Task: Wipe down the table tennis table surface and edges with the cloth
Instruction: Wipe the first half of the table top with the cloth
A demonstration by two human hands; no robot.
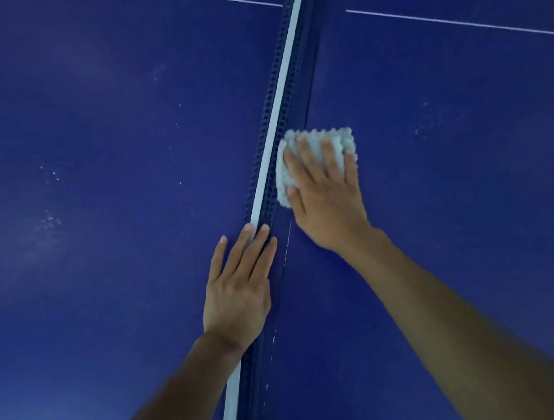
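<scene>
Beside the net (276,107), on the blue table (471,189), the white cloth (314,139) lies flat under the right hand (327,201). The fingers are spread straight across the cloth and press it down rather than gripping it. The cloth's left edge sits just beside the foot of the net. The left hand (238,282) is flat too, fingers straight, its tips resting on the net's white top tape (286,51) and holding nothing.

The step in hand appears to be wiping the strip of surface along the net. To do it well, the palm should bear evenly so the whole cloth makes contact. Strokes should run parallel to the net and overlap, without snagging the mesh. The left hand can steady the net away from the cloth. Pale specks (51,220) on the left half suggest that side needs passes too.
</scene>
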